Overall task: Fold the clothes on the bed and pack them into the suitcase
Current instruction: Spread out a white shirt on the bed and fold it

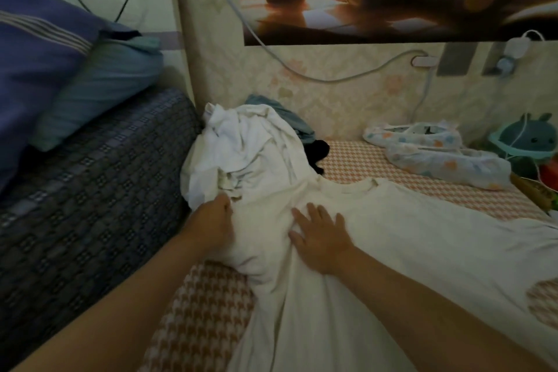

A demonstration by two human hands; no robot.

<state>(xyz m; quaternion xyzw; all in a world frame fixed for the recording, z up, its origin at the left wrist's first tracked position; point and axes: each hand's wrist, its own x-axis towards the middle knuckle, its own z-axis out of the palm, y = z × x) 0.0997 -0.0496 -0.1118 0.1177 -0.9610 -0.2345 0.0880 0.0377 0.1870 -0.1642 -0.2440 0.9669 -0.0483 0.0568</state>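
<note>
Nearest, the left forearm and the right forearm reach forward over the bed. Both hands meet on a cream T-shirt, which lies spread on the houndstooth sheet with its collar toward the wall. The right hand lies flat on the chest, fingers spread and pressing down. The left hand grips the shoulder beside it, fingers curled into bunched cloth. Touching that shoulder is a heap of white clothes, unfolded, with a blue garment and a black garment behind it. A dark patterned quilt banks up on the left. Two spotted pouches and a plush toy sit by the wall. No suitcase is in view.

The likely step is smoothing and squaring the shirt before the first fold. The risk is at the left shoulder: pulling there could drag the heap along or leave creases trapped in the fold. The shirt's right edge is also rumpled, so a fold may come out crooked.
</note>
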